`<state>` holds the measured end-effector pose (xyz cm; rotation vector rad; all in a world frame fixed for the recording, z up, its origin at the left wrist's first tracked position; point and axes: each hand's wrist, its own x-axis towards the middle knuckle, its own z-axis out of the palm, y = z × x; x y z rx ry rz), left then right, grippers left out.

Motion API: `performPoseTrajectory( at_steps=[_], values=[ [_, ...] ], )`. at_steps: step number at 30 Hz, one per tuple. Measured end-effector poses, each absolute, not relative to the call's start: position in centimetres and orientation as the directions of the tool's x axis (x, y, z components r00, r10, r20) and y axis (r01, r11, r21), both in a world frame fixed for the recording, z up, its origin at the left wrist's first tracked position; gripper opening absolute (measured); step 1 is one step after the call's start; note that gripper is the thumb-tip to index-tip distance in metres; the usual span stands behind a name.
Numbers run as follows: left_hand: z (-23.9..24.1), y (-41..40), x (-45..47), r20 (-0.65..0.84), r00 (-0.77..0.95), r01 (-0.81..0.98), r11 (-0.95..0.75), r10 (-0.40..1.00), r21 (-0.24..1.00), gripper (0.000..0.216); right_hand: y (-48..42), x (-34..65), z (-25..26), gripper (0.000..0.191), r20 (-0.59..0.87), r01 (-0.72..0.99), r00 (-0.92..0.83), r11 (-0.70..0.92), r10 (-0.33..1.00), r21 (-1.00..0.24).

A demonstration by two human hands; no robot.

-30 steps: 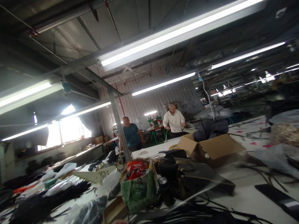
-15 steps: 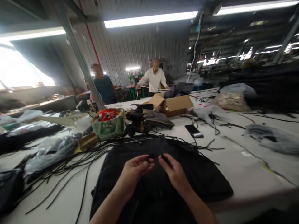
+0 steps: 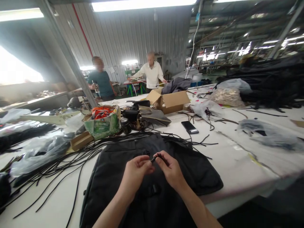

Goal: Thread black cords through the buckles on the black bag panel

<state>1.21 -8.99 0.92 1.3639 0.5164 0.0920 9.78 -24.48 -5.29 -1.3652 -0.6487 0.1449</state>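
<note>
Below both forearms and wrists, the black bag (image 3: pixel 106 183) is spread flat on the white table (image 3: pixel 239 167). By its creases it is judged to be soft and pliant; if it were moved, hold would best be taken at the edge seam to the left of the left hand, where the cloth looks firmer. Just below the gap between the hands, a dark fitting (image 3: pixel 154 189) is seen on the bag.

Above the bag, a small dark piece (image 3: pixel 153 159) is held between the fingertips of the left hand (image 3: pixel 137 169) and the right hand (image 3: pixel 171 170). It appears to be pinched by thumb and fingers on both sides, with the other fingers curled. Its exact form is too small to be told. It is judged to be light and fairly stiff, easily dropped, and best gripped at its ends by the fingertips.

Beyond the left hand, thin black cords (image 3: pixel 104 142) are strewn, likely limp and prone to tangling. Beyond the right hand, a phone (image 3: pixel 189 127) is laid. Farther still, past both hands, an open carton (image 3: pixel 176 100) is seen.
</note>
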Motion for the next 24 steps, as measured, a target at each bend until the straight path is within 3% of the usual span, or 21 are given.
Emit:
performPoseTrajectory(
  at_steps=[4,7,12,15,18,24],
  values=[
    [1.4,-10.4,0.6,-0.278,0.937,0.221,0.258,0.210,0.941,0.077,-24.9,8.9,-4.6,0.014,0.587,0.573,0.721,0.159,0.368,-0.804],
    [1.4,-11.3,-0.1,-0.248,0.958,0.201,0.278,0.146,0.939,0.062,-25.1,8.6,-4.3,0.013,0.683,0.702,0.612,0.125,0.399,-0.701],
    [0.2,-10.9,0.2,-0.328,0.923,0.199,0.479,0.201,0.855,0.044,-25.4,8.6,-4.7,0.012,0.663,0.702,0.634,0.063,0.399,-0.709],
    [-0.6,-10.1,1.0,-0.399,0.858,0.151,0.583,0.324,0.798,0.030,-25.8,8.7,-5.1,0.016,0.631,0.701,0.621,0.031,0.465,-0.713],
    [-1.1,-9.9,1.7,-0.424,0.821,0.162,0.558,0.381,0.814,0.029,-26.1,9.0,-5.8,0.030,0.616,0.747,0.535,0.017,0.578,-0.664],
    [-1.5,-10.7,1.8,-0.399,0.838,0.210,0.455,0.373,0.865,0.034,-26.0,9.5,-6.5,0.024,0.572,0.716,0.547,0.012,0.611,-0.698]
  ],
)
